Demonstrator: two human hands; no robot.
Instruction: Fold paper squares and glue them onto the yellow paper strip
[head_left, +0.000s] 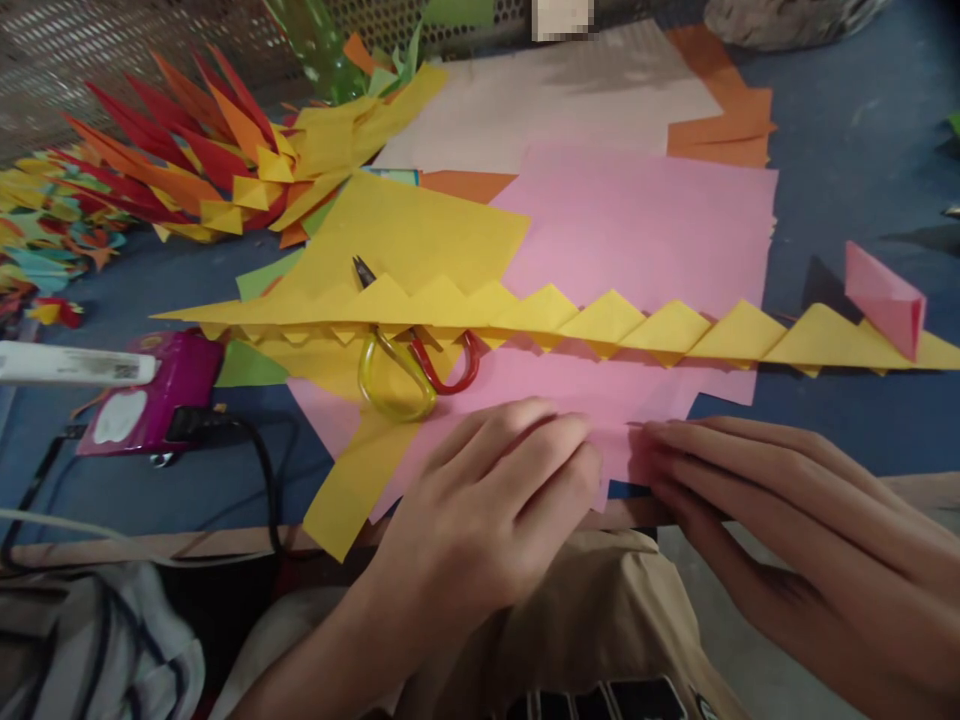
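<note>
My left hand [517,500] is curled over pink paper [616,445] at the front edge of the table, its thumb hidden. Opposite it, the fingertips of my right hand [772,490] are pressed together on the same paper's right part. Beyond my hands lies a long folded yellow paper strip [611,325] with a zigzag edge. Scissors [397,375] with one yellow and one red handle lie partly under the strip. A folded pink paper piece [885,300] rests at the strip's right end. Larger pink sheets [645,230] and a yellow sheet [420,230] lie behind.
A magenta box [154,395] with black cables and a white tube-like object [75,364] are at the left. Red, orange and yellow folded paper spikes [202,150] stand at the back left. A green bottle [322,50] is near the mesh. Orange sheets [720,130] lie further back.
</note>
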